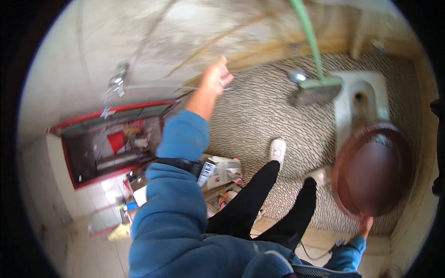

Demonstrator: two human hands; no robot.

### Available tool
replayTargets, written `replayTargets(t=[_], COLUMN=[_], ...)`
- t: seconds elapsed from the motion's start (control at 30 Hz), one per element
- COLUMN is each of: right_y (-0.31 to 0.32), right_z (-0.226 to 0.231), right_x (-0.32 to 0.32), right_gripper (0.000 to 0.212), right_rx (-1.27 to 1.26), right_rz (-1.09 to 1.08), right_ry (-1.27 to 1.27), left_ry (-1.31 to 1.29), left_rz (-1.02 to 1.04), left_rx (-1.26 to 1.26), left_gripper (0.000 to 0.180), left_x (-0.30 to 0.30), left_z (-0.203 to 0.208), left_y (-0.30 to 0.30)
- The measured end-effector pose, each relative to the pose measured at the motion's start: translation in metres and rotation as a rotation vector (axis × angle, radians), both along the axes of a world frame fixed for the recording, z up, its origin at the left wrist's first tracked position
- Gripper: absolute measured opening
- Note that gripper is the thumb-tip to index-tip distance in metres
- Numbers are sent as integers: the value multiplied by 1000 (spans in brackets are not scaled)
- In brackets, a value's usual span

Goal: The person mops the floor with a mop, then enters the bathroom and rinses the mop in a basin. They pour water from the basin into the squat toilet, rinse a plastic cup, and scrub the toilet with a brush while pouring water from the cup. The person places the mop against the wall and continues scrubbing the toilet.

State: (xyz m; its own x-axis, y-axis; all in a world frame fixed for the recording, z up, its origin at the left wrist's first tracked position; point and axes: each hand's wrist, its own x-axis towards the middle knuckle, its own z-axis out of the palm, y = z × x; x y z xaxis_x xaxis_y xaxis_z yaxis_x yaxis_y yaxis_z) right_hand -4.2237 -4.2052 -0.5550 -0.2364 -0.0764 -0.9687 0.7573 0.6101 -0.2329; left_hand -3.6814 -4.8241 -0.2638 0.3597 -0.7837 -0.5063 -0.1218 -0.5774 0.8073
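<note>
My right hand (365, 224) grips the lower rim of a large reddish-brown basin (343, 185). The basin is tilted so that its inside shows, and it covers the near end of a white squat toilet (342, 118). My left arm stretches forward toward the stained wall. At its end, my left hand (214, 78) has its fingers curled, and what they hold, if anything, is too blurred to make out. A thin pale hose or pipe (157, 87) runs behind my left wrist and shows again just right of it.
A green-handled broom (321, 83) stands beside the toilet, near a shiny metal object (296, 75). At the left, a wall tap (118, 83) sits above a red-framed opening (69, 162). A white bag or container (225, 172) lies by my legs. The patterned floor (241, 120) spreads ahead.
</note>
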Motion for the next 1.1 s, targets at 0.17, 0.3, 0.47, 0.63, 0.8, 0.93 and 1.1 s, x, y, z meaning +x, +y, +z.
replayTargets(t=[0.17,0.3,0.47,0.63,0.8,0.93,1.1], right_y=[-55,-135,-265,-391,-456,-466,-436], right_z=[36,50,53,39,19,-18,-84], right_x=[9,64,222,352,414,420,378], right_gripper=[56,47,20,20,28,30,31], right_rx=[160,204,-304,-203,-160,-195,-104], right_rz=[342,693,575,1004,1182,1213,1537], right_ry=[149,150,92,41,269,288,441], left_ry=[-681,-1706,-2253,-1901,-1941,-1413,-644], left_rz=[93,-46,-682,-765,-193,-456,-1233], left_rx=[-336,-528,-258,-584,-722,-1004,-480], left_gripper=[52,53,34,31,47,49,51], left_x=[202,349,468,555,562,451,244], left_z=[77,175,247,274,286,89,-241], left_y=[31,1,-67,-93,-107,-51,-36])
